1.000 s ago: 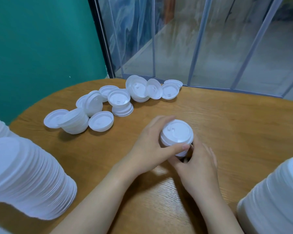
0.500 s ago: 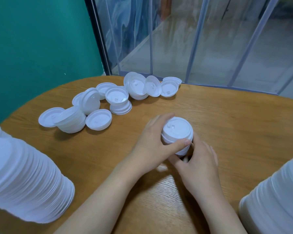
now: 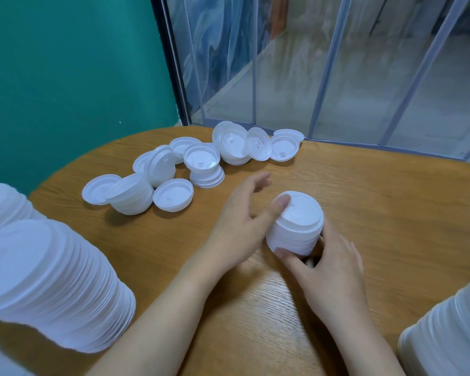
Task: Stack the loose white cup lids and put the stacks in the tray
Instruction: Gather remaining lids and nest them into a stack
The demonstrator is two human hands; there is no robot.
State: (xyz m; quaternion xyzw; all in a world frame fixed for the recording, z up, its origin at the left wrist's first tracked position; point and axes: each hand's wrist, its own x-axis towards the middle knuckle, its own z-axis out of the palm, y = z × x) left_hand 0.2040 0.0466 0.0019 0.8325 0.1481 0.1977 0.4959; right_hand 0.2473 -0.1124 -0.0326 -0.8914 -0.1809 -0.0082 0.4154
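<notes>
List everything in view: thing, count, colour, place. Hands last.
Small stack of white plastic cup lids: one, white, table centre, held, tilted.
Loose white plastic cup lids: a dozen or more, some nested, white, far side of table.
Tall lid stacks: two at near left, white; another at near right.
Round wooden table: one, light brown.
Teal wall: behind left.
Clear strip curtain: behind table.
Left hand: thumb on stack's top, fingers straight.
Right hand: grips stack's base.
</notes>
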